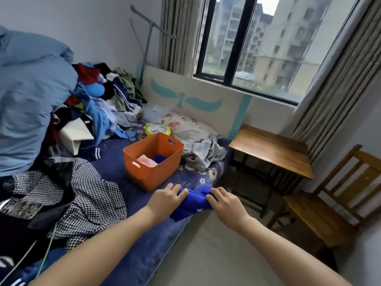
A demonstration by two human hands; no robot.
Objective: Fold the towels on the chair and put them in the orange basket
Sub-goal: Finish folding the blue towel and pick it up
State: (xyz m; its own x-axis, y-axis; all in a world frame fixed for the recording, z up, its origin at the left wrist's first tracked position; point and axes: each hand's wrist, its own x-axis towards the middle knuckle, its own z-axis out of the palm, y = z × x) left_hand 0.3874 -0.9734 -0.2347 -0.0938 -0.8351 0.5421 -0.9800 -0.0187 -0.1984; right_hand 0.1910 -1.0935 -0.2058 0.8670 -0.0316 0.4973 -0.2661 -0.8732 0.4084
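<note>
Gripping the blue towel (190,204) from either side, left hand (166,198) and right hand (225,201) have fingers curled into the cloth; it lies bunched on the bed (112,169) edge, just before the orange basket (144,174), long axis running near-left to far-right

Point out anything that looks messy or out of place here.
The blue towel is bunched, not folded, drooping off the bed between the left hand and right hand. Loose clothes lie heaped behind the orange basket.
</note>
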